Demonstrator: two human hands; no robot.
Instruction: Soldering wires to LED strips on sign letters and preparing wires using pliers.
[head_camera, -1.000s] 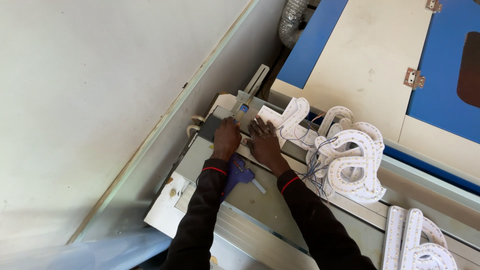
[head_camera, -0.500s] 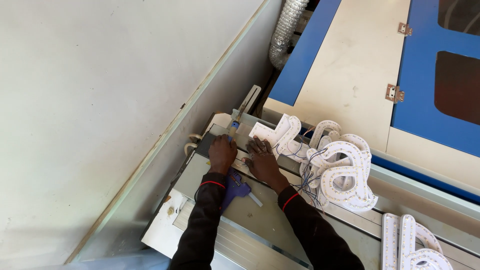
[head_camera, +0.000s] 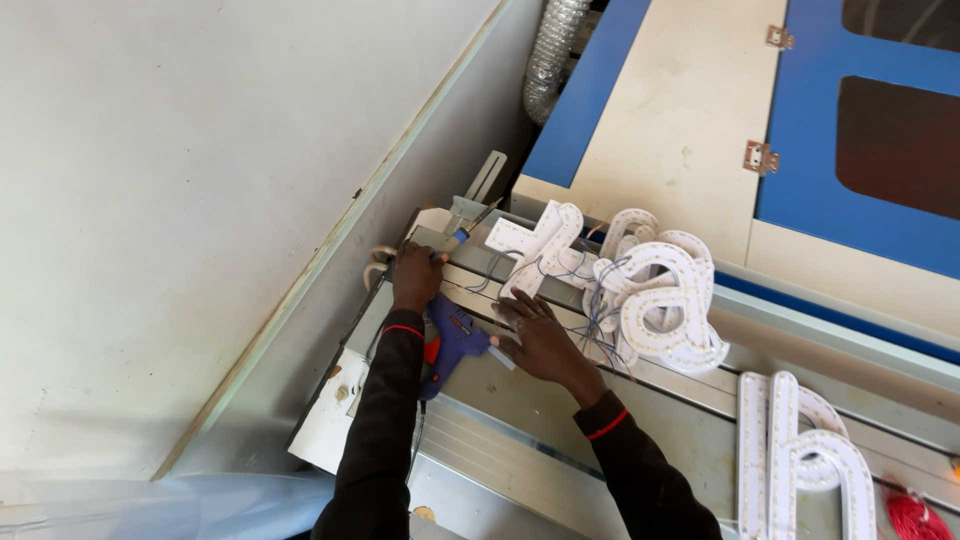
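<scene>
Gripping a blue-handled soldering iron (head_camera: 462, 235), your left hand (head_camera: 415, 278) is closed around the handle at the far left end of the bench (head_camera: 640, 420), tip pointing away from you. Your right hand (head_camera: 545, 340) lies open, fingers spread flat on the bench surface, holding nothing. A purple glue gun (head_camera: 450, 340) rests between both hands, just beside the right fingertips. White LED-studded sign letters (head_camera: 655, 295) with thin wires lie close to the right hand, on its right.
</scene>
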